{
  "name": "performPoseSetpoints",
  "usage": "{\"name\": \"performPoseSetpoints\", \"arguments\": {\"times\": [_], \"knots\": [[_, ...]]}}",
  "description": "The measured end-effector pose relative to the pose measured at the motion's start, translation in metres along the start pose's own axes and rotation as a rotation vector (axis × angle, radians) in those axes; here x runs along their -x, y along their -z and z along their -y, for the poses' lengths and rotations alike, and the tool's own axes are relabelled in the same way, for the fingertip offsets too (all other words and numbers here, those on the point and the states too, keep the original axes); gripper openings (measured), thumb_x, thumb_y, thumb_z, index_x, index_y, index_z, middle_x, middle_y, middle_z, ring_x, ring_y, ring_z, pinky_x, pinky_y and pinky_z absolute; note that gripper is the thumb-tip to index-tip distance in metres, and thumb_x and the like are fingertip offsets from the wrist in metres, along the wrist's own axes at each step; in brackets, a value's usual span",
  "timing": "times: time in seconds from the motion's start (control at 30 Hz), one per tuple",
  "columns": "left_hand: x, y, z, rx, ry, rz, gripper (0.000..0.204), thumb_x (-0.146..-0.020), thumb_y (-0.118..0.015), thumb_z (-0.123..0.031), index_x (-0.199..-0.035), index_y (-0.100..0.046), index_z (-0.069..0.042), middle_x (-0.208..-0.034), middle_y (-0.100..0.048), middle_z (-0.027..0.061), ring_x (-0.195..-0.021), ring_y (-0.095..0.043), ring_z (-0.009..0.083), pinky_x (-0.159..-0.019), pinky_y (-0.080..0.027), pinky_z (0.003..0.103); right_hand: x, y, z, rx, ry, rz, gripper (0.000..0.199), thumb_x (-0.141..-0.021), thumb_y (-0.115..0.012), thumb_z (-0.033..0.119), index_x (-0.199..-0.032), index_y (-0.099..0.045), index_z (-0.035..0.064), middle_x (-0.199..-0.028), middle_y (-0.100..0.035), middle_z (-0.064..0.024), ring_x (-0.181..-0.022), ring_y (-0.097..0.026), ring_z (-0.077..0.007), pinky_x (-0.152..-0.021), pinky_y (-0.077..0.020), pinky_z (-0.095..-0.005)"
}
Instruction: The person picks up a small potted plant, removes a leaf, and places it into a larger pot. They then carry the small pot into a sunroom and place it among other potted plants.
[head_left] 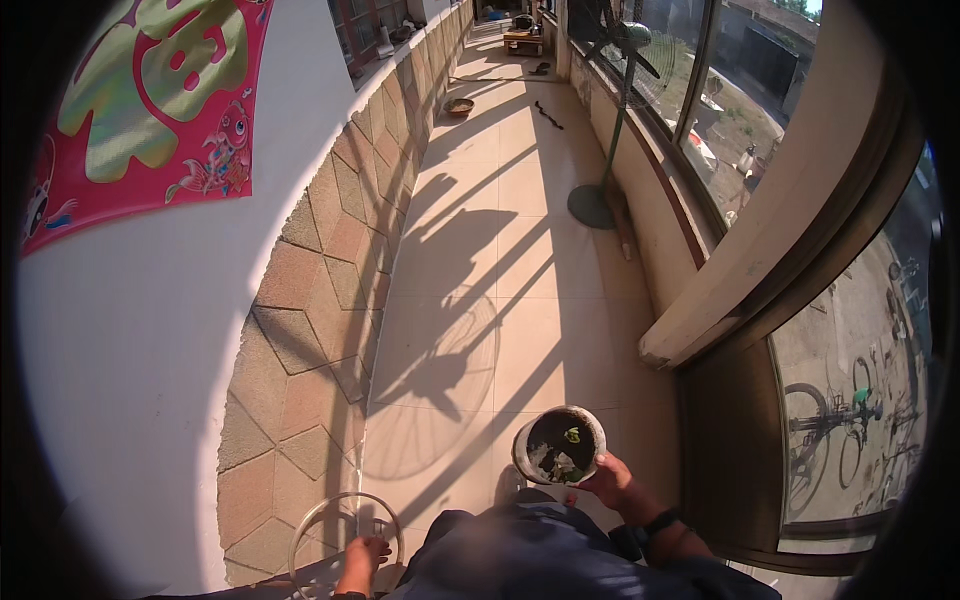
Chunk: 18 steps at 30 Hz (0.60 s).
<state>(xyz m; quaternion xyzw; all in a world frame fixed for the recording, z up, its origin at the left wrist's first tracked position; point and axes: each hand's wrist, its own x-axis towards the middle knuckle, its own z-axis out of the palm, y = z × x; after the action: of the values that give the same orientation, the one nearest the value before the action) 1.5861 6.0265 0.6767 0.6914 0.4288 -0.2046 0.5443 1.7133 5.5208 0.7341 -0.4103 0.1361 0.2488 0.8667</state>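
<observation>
And here's the plant pot (519, 452), out in front of the body, near and right of centre, with the right hand (610, 482) grasping its right side by the rim, fingers wrapped well underneath, it seems, to carry the weight. The mouth faces up, which likely stops the dark, crumbly soil (548, 430) spilling around that small green leaf (572, 435). Over on the near left, the left hand (366, 553) is curled on the inner part of a pale, thin, round hoop (345, 497); gripping inside the ring probably balances it, though the exact hold is hard to make out. What textures here! Glossy floor tiles (537, 290) run away ahead, striped with shadow; rough, diamond-shaped stone cladding (300, 275) climbs the left wall, under a shiny pink banner (165, 185). Far right, a green pedestal fan (592, 206) stands on its round base beside the low wall, while a shallow bowl (459, 107) sits far left, against the cladding.
</observation>
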Motion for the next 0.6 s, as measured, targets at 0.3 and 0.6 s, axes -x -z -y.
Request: {"name": "performPoseSetpoints", "arguments": {"times": [0.3,0.6], "knots": [[-0.145,-0.069,-0.249,-0.222,0.044,0.105,0.033,-0.096,-0.062,-0.031,-0.093,-0.069,0.002,-0.080,-0.070,0.0098,-0.065,-0.066,0.0188,-0.058,-0.051,0.031,-0.256,-0.011,0.163,-0.047,0.074,-0.056,0.083,-0.083,-0.069,0.051,-0.149,-0.037,0.0121,-0.146,-0.048,-0.0083,-0.131,-0.049,-0.0273,-0.105,-0.0439,-0.0501],[-0.401,-0.147,-0.592,-0.121,-0.111,0.186,0.028,-0.099,-0.061,-0.030,-0.096,-0.063,-0.002,-0.086,-0.069,0.0079,-0.072,-0.067,0.0162,-0.062,-0.052,0.027,-0.466,-0.030,0.344,-0.026,0.170,-0.168,0.088,-0.081,-0.068,0.057,-0.149,-0.038,0.0114,-0.147,-0.048,-0.0107,-0.133,-0.049,-0.0282,-0.109,-0.0407,-0.0521]]}}
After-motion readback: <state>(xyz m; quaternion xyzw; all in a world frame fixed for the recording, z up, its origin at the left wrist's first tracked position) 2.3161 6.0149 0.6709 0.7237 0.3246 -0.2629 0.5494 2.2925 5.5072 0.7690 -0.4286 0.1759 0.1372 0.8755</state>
